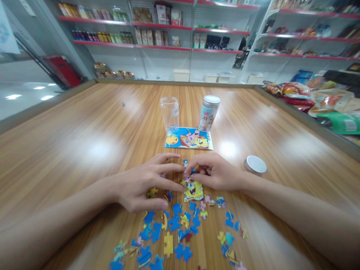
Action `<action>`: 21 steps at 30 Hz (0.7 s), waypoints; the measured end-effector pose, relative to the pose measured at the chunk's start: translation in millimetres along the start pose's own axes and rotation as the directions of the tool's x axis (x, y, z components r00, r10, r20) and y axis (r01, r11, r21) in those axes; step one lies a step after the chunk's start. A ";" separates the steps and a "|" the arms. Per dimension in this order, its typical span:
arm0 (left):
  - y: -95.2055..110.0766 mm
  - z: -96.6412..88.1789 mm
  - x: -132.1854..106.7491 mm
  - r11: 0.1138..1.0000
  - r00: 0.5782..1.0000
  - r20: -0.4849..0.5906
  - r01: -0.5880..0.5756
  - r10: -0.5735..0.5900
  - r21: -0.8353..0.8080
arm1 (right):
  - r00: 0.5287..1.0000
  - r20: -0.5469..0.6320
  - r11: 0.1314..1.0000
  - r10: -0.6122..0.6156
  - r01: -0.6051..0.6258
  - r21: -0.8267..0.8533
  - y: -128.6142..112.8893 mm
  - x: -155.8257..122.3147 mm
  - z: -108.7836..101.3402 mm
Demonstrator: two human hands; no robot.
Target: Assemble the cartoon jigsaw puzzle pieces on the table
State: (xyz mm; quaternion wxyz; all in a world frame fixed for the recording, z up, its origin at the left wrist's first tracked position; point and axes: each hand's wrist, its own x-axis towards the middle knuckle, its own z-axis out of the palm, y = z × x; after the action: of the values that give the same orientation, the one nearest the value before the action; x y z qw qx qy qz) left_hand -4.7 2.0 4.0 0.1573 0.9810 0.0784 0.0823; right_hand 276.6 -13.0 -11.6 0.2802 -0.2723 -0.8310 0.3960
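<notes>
Partly joined puzzle pieces form a yellow cartoon face (194, 190) on the wooden table. My left hand (152, 180) lies over its left side, fingers spread, with fingertips touching the joined part's edge. At the upper edge of that part, my right hand (209, 170) pinches a small puzzle piece (187, 179), partly hidden by the fingers. Loose puzzle pieces (174, 222), mostly blue with some yellow and pink, are scattered on the near side. Several pieces lie under my left hand, partly covered. Beyond the hands lies a picture card (187, 138) with cartoon figures.
Behind the card stand a clear open jar (170, 112) and a printed can (208, 113) with a silver lid. A round silver lid (255, 164) lies right of my right hand. Packaged goods (317, 101) lie past the table's right edge; stocked shelves (163, 26) line the back.
</notes>
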 end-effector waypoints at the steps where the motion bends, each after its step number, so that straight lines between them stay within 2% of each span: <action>1: 0.1 0.3 0.0 1.000 1.000 -0.003 0.001 -0.001 0.002 | 0.999 -0.031 0.997 -0.037 0.035 -0.069 0.2 0.8 1.8; 5: 0.5 0.1 0.2 1.000 0.999 -0.046 -0.017 0.017 -0.005 | 0.991 -0.078 0.970 -0.109 0.089 -0.227 2.0 0.1 -0.4; 9: 0.6 -1.1 0.0 0.998 0.993 -0.121 -0.015 0.007 -0.061 | 0.984 -0.082 0.950 -0.160 0.131 -0.284 3.7 -1.9 -4.6; 12: -0.1 0.3 -0.4 0.999 0.987 -0.158 -0.004 -0.003 -0.044 | 0.979 -0.064 0.931 -0.194 0.163 -0.326 6.0 -2.0 -4.4; 21: -6.8 5.8 -2.7 1.000 0.975 -0.224 0.003 -0.004 -0.001 | 0.978 -0.035 0.928 -0.206 0.184 -0.324 10.9 -1.5 -4.0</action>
State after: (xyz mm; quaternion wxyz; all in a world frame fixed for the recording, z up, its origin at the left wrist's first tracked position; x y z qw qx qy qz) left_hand -7.2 6.2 -4.0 0.1478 0.9653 0.0973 0.1918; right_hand 282.8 -6.2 -18.7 0.2988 -0.2433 -0.8969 0.2170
